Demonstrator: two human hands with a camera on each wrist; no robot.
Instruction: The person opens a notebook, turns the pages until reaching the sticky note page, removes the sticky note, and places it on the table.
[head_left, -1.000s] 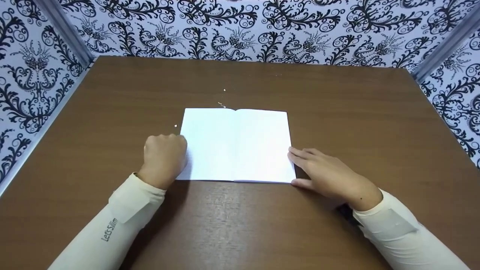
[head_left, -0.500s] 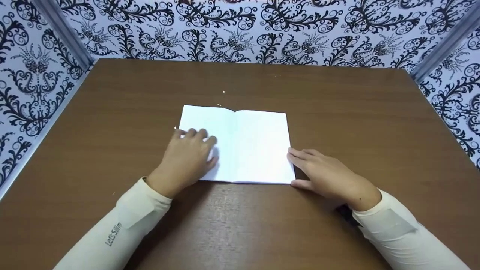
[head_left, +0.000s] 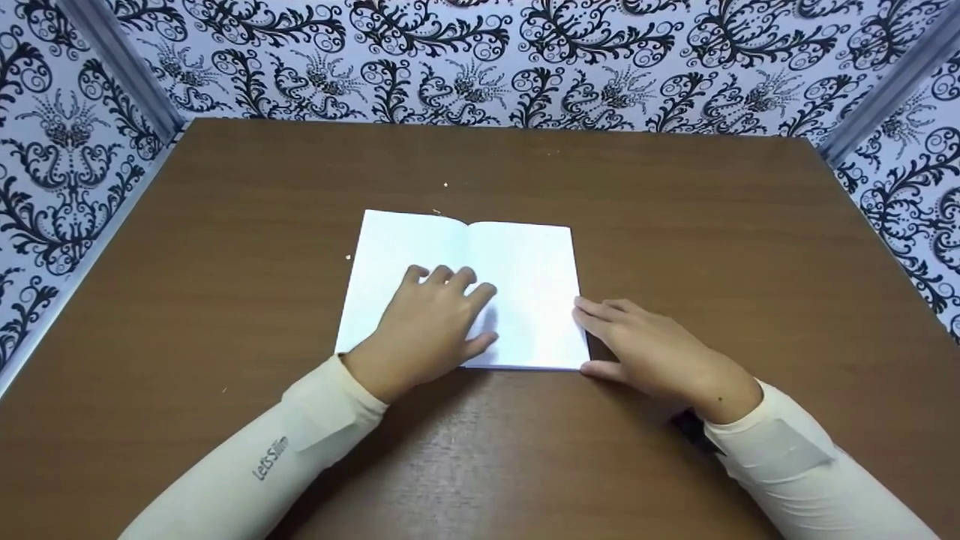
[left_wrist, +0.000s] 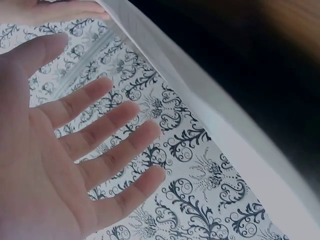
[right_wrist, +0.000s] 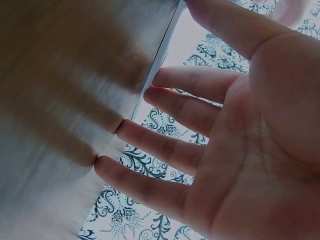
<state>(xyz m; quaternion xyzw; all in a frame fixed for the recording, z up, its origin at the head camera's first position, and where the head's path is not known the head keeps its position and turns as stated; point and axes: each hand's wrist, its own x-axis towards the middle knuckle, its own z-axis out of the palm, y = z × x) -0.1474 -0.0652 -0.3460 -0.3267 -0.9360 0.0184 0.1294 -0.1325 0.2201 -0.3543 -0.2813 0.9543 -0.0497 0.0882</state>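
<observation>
A notebook (head_left: 525, 292) with blank white pages lies spread flat on the brown table, its fold running down the middle. My left hand (head_left: 427, 322) is over the left page close to the fold, fingers apart and slightly bent. The left wrist view has its palm facing the white page (left_wrist: 215, 125), with nothing held. At the notebook's right edge, my right hand (head_left: 649, 345) rests with straight fingers, its fingertips touching the edge and the thumb at the near corner. Those fingertips (right_wrist: 107, 167) meet the tabletop in the right wrist view.
Tiny white specks (head_left: 445, 184) lie on the brown table (head_left: 675, 195) beyond and left of the notebook. Walls (head_left: 480, 67) with a black-and-white scroll pattern stand behind and along both sides.
My left hand has uncurled from a fist at the notebook's left edge and moved right across the left page toward the fold. The right hand has stayed in place.
</observation>
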